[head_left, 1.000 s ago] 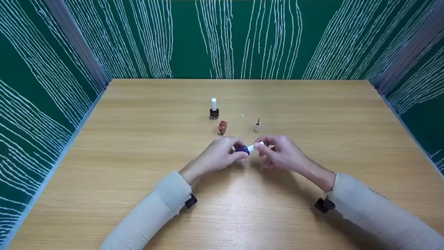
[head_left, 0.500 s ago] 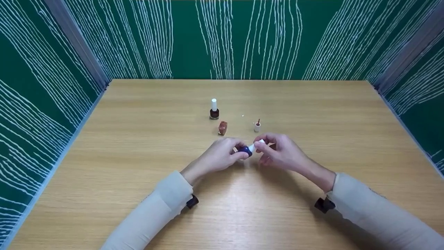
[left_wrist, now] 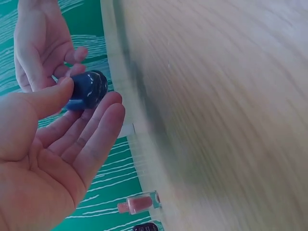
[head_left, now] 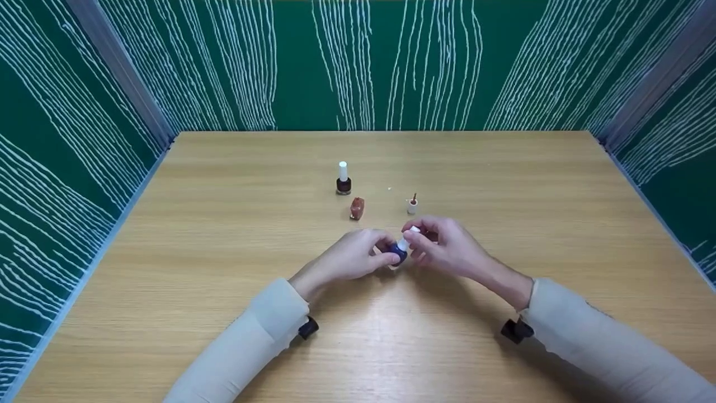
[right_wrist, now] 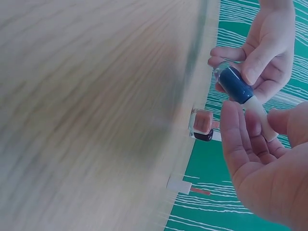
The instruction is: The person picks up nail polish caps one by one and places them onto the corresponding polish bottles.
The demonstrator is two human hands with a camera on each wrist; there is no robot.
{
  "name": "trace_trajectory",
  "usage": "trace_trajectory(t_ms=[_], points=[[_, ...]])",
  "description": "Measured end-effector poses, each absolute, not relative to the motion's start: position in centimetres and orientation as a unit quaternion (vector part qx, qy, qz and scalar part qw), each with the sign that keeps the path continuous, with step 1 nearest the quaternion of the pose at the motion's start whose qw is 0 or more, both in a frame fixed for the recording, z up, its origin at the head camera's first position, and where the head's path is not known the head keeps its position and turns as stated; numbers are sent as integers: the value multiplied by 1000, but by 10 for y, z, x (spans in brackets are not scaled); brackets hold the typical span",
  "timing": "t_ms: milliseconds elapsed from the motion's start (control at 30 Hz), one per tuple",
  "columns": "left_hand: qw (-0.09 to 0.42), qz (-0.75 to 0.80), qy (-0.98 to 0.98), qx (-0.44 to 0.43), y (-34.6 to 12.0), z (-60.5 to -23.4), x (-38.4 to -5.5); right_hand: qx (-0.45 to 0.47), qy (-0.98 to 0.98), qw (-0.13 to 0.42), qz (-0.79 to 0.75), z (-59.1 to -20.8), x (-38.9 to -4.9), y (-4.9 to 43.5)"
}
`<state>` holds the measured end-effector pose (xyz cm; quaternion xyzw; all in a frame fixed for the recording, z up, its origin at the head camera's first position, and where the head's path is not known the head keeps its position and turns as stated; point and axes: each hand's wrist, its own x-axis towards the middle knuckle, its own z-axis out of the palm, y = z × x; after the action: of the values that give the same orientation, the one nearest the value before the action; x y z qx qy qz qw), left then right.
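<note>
Between both hands is a blue nail polish bottle [right_wrist: 234, 83] with a long white cap [right_wrist: 260, 115]. My left hand [head_left: 352, 254] grips the glass body, thumb on one side and fingers on the other. The cap is pinched between thumb and fingers of my right hand [head_left: 447, 246]. In the head view the bottle leans, its cap pointing up and to the right. The left wrist view shows the bottle's rounded base [left_wrist: 89, 90] toward the camera, while the cap is hidden there.
Beyond the hands, an uncapped pinkish-brown polish bottle [head_left: 357, 209] stands on the wooden table [head_left: 224, 224]. A dark capped bottle [head_left: 343, 182] stands behind it. To the right, a white cap [head_left: 412, 207] rests with its brush upward. Green walls [head_left: 307, 67] enclose the table's back and sides.
The blue bottle has tilted more upright and shifted slightly toward the person, its cap still pinched by the right hand. The view has shifted a little. The other bottles stay put.
</note>
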<state>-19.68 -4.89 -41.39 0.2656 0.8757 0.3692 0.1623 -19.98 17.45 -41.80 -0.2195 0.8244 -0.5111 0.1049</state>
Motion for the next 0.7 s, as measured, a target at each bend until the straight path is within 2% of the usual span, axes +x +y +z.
trace_trajectory(t_ms=[300, 533, 700], points=[[205, 423, 844, 258, -47, -417, -192, -222, 832, 92, -500, -416, -198, 175], [168, 446, 844, 246, -48, -410, -194, -205, 819, 91, -528, -411, -201, 180], [146, 472, 840, 225, -45, -402, -196, -196, 806, 123, -544, -409, -203, 185]])
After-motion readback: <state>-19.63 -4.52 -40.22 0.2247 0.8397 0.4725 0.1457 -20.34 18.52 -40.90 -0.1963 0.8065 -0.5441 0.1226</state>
